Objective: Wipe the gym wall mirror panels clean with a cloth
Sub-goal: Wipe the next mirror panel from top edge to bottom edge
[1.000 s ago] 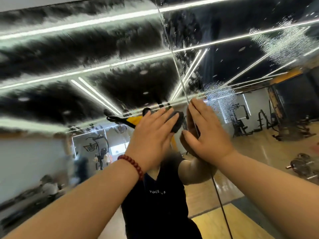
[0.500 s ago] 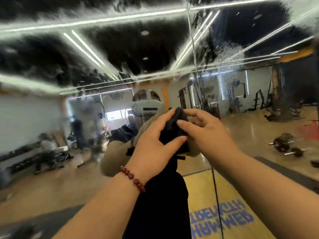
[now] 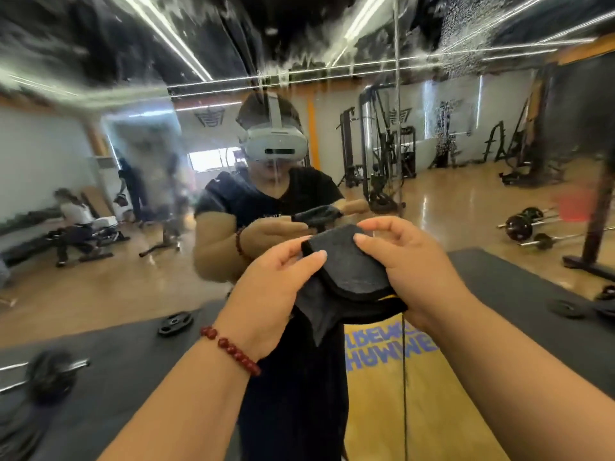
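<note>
Cloth (image 3: 349,264), dark grey and folded, held mid-frame between both hands just off the mirror (image 3: 100,161), not touching glass. Left hand (image 3: 266,294) grip: fingertips pinching the cloth's left edge; red bead bracelet (image 3: 229,349) on that wrist. Right hand (image 3: 416,271) grip: curled round the cloth's right side, thumb on top. Vertical panel seam (image 3: 396,128) right of center. Mirror's upper area streaked and wet.

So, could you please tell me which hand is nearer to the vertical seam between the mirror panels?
Right. The right hand holds the cloth just beside the seam; the left hand is further left of it.
</note>
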A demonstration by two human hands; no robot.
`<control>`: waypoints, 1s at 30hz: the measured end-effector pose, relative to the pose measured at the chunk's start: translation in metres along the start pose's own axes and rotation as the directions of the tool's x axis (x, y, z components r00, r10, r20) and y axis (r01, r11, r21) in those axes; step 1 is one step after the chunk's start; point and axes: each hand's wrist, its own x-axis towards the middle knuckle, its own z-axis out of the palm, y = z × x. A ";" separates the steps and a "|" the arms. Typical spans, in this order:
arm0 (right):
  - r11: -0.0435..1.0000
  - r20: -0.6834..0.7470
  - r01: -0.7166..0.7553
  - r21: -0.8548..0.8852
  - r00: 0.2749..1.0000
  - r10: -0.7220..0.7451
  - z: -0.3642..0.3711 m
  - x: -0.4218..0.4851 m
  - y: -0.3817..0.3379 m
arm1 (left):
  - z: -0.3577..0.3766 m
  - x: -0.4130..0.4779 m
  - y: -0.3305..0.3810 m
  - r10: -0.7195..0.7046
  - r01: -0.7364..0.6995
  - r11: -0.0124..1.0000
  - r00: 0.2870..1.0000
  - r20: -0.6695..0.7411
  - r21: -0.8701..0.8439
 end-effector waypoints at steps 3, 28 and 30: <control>0.990 -0.030 0.038 -0.133 0.999 -0.042 -0.003 -0.009 0.011 | -0.006 -0.009 -0.012 -0.101 0.100 0.994 0.995 0.021 0.050; 0.994 0.012 -0.112 -0.007 0.994 0.112 -0.009 -0.026 0.017 | -0.012 -0.027 -0.004 -0.332 0.336 0.942 0.930 0.158 0.004; 0.994 -0.057 -0.071 -0.082 0.996 0.067 -0.010 -0.023 0.019 | -0.014 -0.027 -0.003 -0.330 0.345 0.936 0.927 0.178 -0.062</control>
